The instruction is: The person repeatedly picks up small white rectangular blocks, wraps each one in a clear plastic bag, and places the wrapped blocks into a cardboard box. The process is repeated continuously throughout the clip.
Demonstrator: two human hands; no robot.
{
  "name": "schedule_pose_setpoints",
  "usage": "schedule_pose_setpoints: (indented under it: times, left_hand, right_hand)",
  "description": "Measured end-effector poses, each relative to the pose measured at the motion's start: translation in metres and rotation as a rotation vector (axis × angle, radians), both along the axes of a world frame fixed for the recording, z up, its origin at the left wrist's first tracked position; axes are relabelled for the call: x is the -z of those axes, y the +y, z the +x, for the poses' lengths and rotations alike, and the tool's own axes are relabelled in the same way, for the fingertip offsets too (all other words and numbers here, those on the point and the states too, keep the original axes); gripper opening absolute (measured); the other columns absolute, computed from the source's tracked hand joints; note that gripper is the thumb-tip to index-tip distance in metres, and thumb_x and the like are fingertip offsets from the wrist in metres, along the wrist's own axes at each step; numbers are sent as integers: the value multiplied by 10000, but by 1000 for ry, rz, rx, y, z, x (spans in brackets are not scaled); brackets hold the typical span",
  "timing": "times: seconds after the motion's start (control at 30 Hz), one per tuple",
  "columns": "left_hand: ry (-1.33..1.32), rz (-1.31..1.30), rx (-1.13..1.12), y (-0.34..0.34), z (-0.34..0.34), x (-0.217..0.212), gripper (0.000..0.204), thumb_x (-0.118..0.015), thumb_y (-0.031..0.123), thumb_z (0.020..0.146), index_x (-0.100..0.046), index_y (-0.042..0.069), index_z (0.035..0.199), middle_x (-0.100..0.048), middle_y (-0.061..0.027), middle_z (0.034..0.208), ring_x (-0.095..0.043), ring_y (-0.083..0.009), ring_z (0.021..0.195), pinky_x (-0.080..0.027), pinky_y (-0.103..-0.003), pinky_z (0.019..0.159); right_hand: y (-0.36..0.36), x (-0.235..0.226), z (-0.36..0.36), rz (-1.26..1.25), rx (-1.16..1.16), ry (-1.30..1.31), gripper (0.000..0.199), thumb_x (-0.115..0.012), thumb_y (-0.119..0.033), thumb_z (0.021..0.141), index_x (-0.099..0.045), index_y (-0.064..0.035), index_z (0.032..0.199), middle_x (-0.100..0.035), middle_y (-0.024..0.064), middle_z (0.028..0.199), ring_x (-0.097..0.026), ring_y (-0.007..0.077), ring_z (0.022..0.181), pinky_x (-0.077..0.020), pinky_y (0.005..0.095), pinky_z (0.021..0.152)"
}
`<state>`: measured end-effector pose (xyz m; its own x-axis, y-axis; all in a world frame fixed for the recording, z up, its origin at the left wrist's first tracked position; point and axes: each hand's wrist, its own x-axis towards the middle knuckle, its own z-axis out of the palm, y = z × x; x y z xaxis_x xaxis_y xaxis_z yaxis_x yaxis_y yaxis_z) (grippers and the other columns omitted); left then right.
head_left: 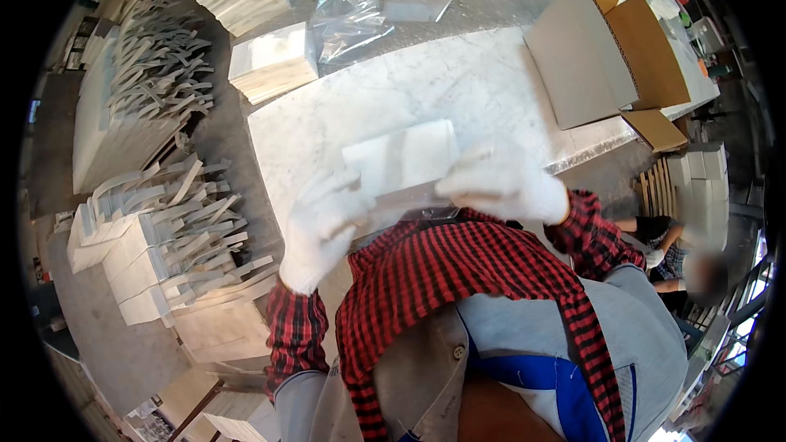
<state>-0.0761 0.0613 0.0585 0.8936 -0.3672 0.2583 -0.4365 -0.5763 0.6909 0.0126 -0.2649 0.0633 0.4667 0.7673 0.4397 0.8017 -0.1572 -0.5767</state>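
Note:
A flat white rectangular block (pixel 401 153), perhaps a stack of sheets, lies on the pale marbled tabletop in front of me. Clear plastic wrap (pixel 409 196) stretches along its near side, between my two white-gloved hands. My left hand (pixel 323 221) is at the block's near left corner, its bent fingers closed at the left end of the wrap. At the other end, my right hand (pixel 499 182) is pinched on the wrap by the near right corner. Motion blurs both hands, and the fingertips are hard to make out.
An open cardboard box (pixel 585 57) stands on the table's right end. Beyond the far left edge are a stack of pale sheets (pixel 274 61) and crumpled clear plastic bags (pixel 352 12). Strapped stacks with loose strips (pixel 196 237) crowd the left. Another person (pixel 667 250) is at the right.

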Motion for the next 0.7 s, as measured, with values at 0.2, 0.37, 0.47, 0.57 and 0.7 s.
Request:
schedule_pose_setpoints:
  times: [0.2,0.37,0.47,0.57,0.7]
  left_hand:
    - [307,-110,-223,-12,1,-41,427,-701,159,922,-667,112,1344,-706,-171,1252,-664,-372,1142,-526,-465,978]
    - [-111,507,-8,-54,49,-20,511,-648,307,982,-583,66,1428,-555,-222,1451,-486,-429,1387,-354,-528,1176]
    - [-119,425,29,-46,50,26,567,-656,375,971,-564,80,1447,-494,-223,1495,-470,-463,1348,-316,-558,1177]
    - [-80,341,25,-47,48,31,657,-747,412,892,-577,87,1437,-522,-209,1457,-504,-430,1305,-388,-533,1118]
    - [-135,378,34,-49,53,34,731,-806,450,817,-592,103,1424,-533,-201,1436,-518,-407,1296,-434,-510,1067]
  right_hand:
    - [10,28,-19,-250,-43,-261,165,-639,-157,825,-670,-137,985,-592,45,768,-628,259,732,-508,394,640]
    - [7,17,-21,-406,-97,-206,163,-658,-194,888,-667,-126,1036,-633,58,845,-650,258,825,-519,391,691]
    - [-7,3,-16,-234,93,290,331,-650,-276,974,-665,-110,1260,-700,93,1116,-672,246,1024,-541,397,844]
    - [-6,23,-9,396,558,941,633,-454,-500,1077,-431,-91,1560,-493,162,1540,-476,272,1415,-400,416,1139]
    - [56,45,10,585,445,1110,892,-159,-700,1078,-104,-47,1683,-92,204,1753,-116,338,1617,-103,438,1300]
